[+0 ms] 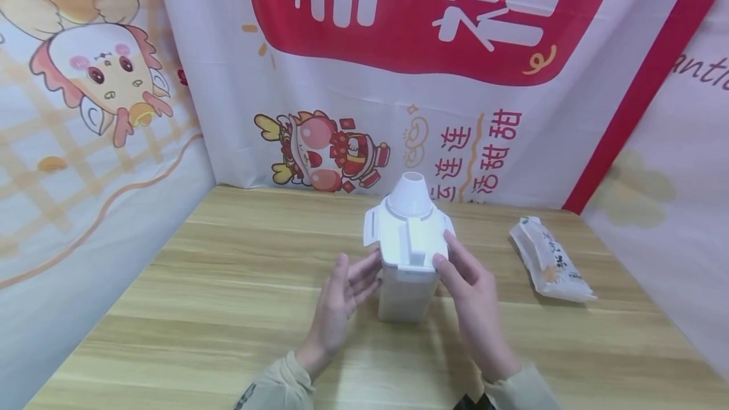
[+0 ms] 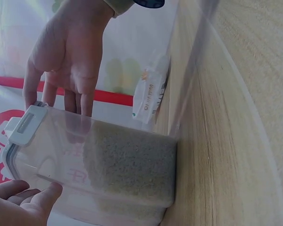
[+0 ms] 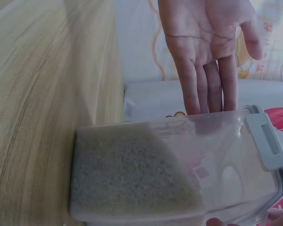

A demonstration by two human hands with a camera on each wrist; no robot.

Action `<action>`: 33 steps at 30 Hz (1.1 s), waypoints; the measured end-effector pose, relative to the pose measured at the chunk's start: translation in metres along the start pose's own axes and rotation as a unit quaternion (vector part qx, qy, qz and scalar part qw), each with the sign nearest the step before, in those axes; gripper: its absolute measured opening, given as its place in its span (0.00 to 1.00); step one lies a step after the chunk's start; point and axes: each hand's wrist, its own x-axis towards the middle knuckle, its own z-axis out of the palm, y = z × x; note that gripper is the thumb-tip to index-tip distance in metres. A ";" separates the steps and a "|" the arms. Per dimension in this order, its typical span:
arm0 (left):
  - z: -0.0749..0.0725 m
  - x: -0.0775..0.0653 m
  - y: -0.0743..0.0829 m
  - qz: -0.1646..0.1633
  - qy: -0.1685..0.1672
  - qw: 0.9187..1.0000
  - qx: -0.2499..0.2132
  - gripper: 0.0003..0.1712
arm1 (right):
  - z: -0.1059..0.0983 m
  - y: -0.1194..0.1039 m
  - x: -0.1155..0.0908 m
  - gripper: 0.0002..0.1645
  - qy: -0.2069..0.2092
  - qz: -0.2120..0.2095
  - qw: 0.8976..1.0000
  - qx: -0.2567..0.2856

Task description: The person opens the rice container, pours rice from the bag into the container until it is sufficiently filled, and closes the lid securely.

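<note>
A clear storage container (image 1: pixel 407 299), partly filled with pale grain (image 2: pixel 132 160), stands upright on the table. Its white lid (image 1: pixel 393 242) carries a cone-shaped spout and side clips; the left clip (image 1: pixel 371 226) sticks outward. My left hand (image 1: pixel 336 299) is at the container's left side, fingers extended, with fingertips right at the wall below the lid. At the right, my right hand (image 1: pixel 473 296) holds the lid's edge, thumb at the near corner and fingers along the side. In the right wrist view, the front clip (image 3: pixel 268 140) lies flat against the wall.
A white printed plastic packet (image 1: pixel 551 261) lies on the wooden table (image 1: pixel 228 309) to the right. Printed cloth (image 1: pixel 239 131) hangs behind the table and along both sides.
</note>
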 end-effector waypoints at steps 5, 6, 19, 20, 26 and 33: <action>0.001 0.000 -0.001 -0.001 0.000 1.000 0.001 0.45 | 0.000 0.002 -0.002 0.34 0.001 -0.005 1.000 -0.004; 0.000 0.000 -0.001 -0.001 0.000 1.000 0.001 0.45 | 0.000 0.002 -0.002 0.33 0.001 -0.007 1.000 -0.009; -0.002 0.001 0.001 -0.001 0.000 1.000 0.004 0.43 | 0.004 0.009 -0.001 0.30 0.012 -0.022 1.000 -0.018; -0.002 0.002 0.002 -0.001 0.002 1.000 0.007 0.43 | 0.004 0.009 -0.001 0.30 0.012 -0.021 1.000 -0.018; -0.005 0.003 0.010 0.002 0.039 0.996 0.083 0.39 | 0.004 0.009 -0.001 0.30 0.015 -0.023 0.999 -0.023; -0.013 0.005 0.015 0.047 0.097 0.979 0.174 0.22 | 0.005 0.011 -0.001 0.31 0.016 -0.027 0.999 -0.028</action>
